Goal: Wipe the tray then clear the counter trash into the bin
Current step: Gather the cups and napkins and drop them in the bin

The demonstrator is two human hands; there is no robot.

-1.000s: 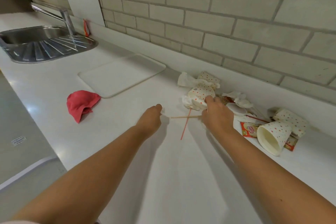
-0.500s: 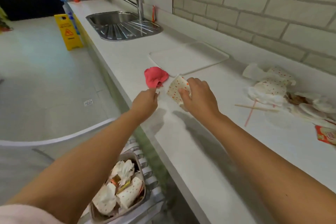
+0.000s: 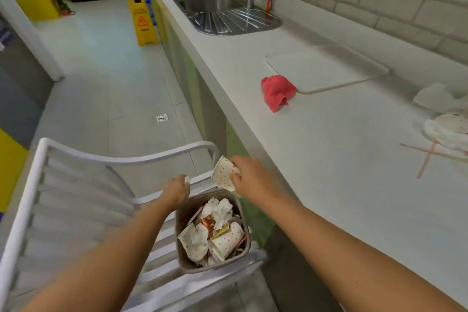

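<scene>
Writing: the yellow floor sign (image 3: 142, 21) shows a warning triangle, but its lettering is too blurred for you to read.
Right grip: your right grip (image 3: 253, 177) holds a dotted cup (image 3: 224, 172), with the fingers curled round its crushed wall.
Cup vs grip: the cup sticks out to the left of your fingers, rim up. It hangs off the table (image 3: 342, 159) edge, just above the bin's far rim.
Left grip: your left grip (image 3: 177, 189) is curled narrow and pinches a small white scrap (image 3: 187, 179) at the fingertips. It is over the bin's far-left corner, near the cup but apart from it.
Bin: the bin (image 3: 182, 213) stands on the slatted seat of a white chair (image 3: 76, 159), beside the table front.
Bin contents: crumpled tissues, several dotted cups and a gold-red wrapper, nearly to the rim.
Tray: the tray (image 3: 326, 68) lies flat on the table by the wall, past the sink (image 3: 210, 4) and well apart from both grips.
Cloth: the red cloth (image 3: 277, 90) lies bunched at the tray's near-left corner. You cannot tell whether they touch.
Table trash: at the right edge are a tissue (image 3: 430, 95), a flattened dotted cup (image 3: 450, 121), a wooden stick (image 3: 415, 147) and a pink straw (image 3: 426, 164) crossing it.
</scene>
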